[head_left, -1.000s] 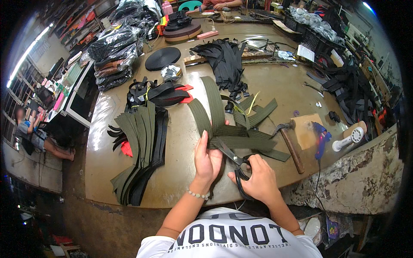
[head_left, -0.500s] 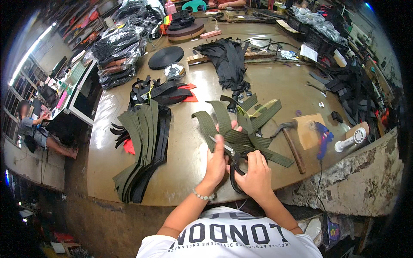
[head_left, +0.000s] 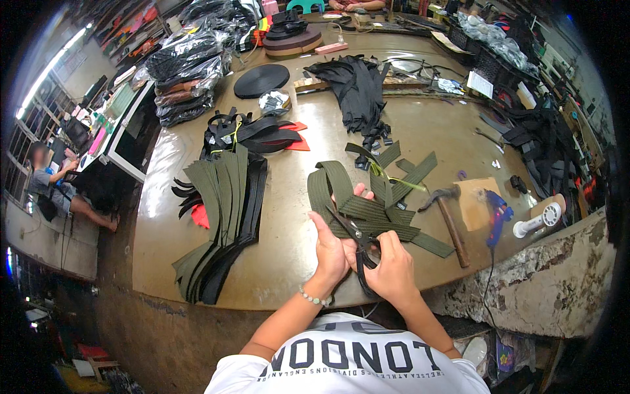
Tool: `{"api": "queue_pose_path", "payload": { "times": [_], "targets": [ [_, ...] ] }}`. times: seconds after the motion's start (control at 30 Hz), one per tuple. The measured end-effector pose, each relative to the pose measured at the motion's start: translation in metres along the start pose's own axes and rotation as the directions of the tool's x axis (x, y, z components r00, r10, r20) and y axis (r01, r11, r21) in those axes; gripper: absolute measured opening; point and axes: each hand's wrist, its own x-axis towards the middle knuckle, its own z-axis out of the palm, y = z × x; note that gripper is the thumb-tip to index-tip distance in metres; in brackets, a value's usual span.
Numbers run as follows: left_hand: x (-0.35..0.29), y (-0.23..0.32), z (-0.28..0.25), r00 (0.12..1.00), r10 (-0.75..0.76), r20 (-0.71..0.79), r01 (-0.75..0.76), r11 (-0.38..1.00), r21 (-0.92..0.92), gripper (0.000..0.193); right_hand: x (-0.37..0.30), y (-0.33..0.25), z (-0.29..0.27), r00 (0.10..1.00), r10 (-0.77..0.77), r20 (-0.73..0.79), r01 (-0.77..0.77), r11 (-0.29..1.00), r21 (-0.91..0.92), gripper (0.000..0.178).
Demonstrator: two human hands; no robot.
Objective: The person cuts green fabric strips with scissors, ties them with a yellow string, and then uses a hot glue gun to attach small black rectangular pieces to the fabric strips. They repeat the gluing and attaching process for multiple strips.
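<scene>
My right hand (head_left: 391, 267) is closed round the black handles of a pair of scissors (head_left: 354, 233). Their blades point up and left, over olive-green webbing straps (head_left: 371, 209). Palm up, my left hand (head_left: 331, 253) holds these straps from beneath, its fingertips showing past the webbing and its thumb raised beside the blades. One strap loops over at the left of the bunch, while other ends fan out to the right. A yellow tie (head_left: 401, 182) lies across the straps beyond my fingers. Whether the blades touch the webbing I cannot tell.
Left of my hands lie stacked green straps (head_left: 220, 203) and black straps (head_left: 252, 203). A hammer (head_left: 450, 226), cardboard piece (head_left: 478, 203), blue corded tool (head_left: 499, 217) and white handheld fan (head_left: 538, 220) are on the right. Black straps (head_left: 354, 88) and a webbing roll (head_left: 261, 81) lie farther back.
The view has shifted slightly. The scissor blades have swung nearer the webbing and away from my left thumb, and the looped strap stands more folded over.
</scene>
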Motion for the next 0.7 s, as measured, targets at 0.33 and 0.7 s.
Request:
{"api": "queue_pose_path", "payload": {
  "times": [0.33,0.7],
  "targets": [
    [0.006,-0.002,-0.024,0.987,0.015,0.159,-0.065,0.946,0.317,0.079,0.008,-0.006,-0.007,0.994,0.004,0.11,0.004,0.997,-0.078,0.045],
    [-0.04,0.173,0.04,0.442,0.865,0.238,-0.412,-0.039,0.91,0.04,-0.007,0.031,-0.014,0.986,0.093,0.136,-0.052,0.96,-0.275,0.043]
  ]
}}
